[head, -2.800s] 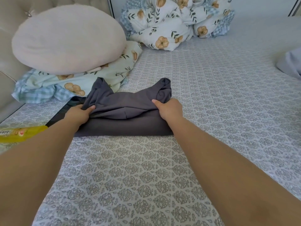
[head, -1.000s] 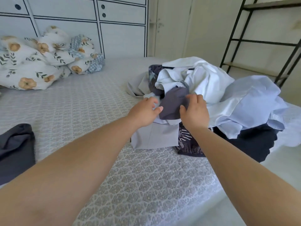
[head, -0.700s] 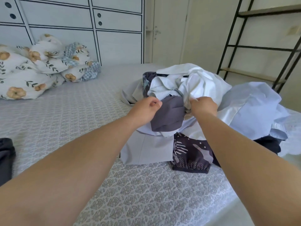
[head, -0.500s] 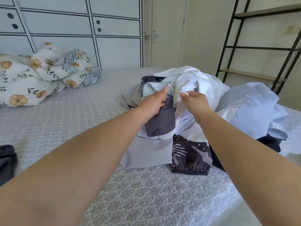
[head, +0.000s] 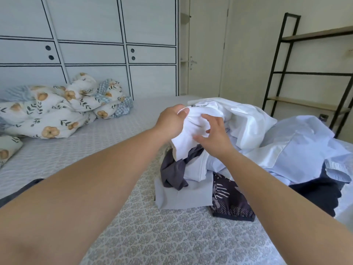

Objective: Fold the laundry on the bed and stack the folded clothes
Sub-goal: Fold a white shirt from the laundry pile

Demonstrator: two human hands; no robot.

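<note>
I judge the task barely begun: my left hand (head: pixel 171 121) pinches a crumpled white cotton garment (head: pixel 193 134) atop the unfolded heap on the patterned grey bed (head: pixel 152 236); my right hand (head: pixel 214 136), fingers spread, touches it. Roughly six pieces remain, one dark item (head: pixel 19 192) set aside

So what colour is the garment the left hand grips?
White garment, gripped by the left hand; head view.
</note>
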